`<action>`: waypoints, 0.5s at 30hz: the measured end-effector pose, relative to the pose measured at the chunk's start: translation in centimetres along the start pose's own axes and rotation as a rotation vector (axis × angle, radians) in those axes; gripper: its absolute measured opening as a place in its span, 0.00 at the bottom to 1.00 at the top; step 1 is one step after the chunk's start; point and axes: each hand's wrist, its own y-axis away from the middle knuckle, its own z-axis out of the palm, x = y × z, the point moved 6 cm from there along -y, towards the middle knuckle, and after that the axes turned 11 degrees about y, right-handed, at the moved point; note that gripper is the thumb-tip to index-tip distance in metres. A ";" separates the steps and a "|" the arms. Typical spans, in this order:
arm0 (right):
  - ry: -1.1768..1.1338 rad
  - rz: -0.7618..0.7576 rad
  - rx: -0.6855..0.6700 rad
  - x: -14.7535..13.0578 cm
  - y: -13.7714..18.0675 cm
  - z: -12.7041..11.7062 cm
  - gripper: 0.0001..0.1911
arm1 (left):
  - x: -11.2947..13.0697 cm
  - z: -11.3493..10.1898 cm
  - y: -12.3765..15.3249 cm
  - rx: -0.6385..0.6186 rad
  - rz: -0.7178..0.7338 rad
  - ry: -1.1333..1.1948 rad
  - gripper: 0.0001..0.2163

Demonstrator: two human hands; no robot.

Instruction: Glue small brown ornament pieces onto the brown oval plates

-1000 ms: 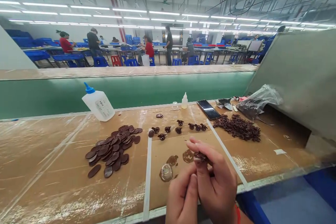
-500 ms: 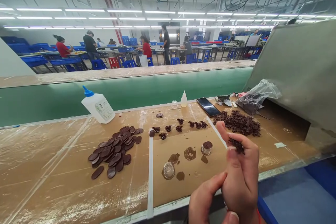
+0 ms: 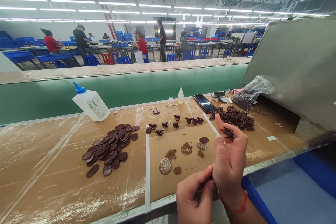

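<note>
Head view: 2 hands (image 3: 232,159), 8 scattered dark ornaments (image 3: 175,125).

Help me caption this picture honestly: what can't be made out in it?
All in the head view:
Left hand: what, if anything, its fingertips pinch; its fingers hide it.
Dark piece: its full shape; the right hand covers part.
Discs: their count; upper ones cover lower ones.
Bag: its contents' shapes; blurred behind plastic.
Bottle: label's fine print; too small.
</note>
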 end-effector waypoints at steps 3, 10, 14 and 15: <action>-0.011 0.038 0.005 1.2 -0.8 -0.2 0.20 | -0.8 0.2 -0.5 0.051 -0.179 0.276 0.16; -0.125 0.254 -0.186 3.3 -1.4 -1.0 0.13 | -0.8 0.8 0.2 0.137 -0.439 0.546 0.23; -0.182 0.307 -0.402 3.2 -0.2 -1.0 0.18 | -0.2 0.7 -0.1 0.113 -0.437 0.541 0.22; -0.195 0.316 -0.437 3.1 0.1 -1.1 0.18 | -0.1 0.5 -0.2 0.102 -0.434 0.540 0.21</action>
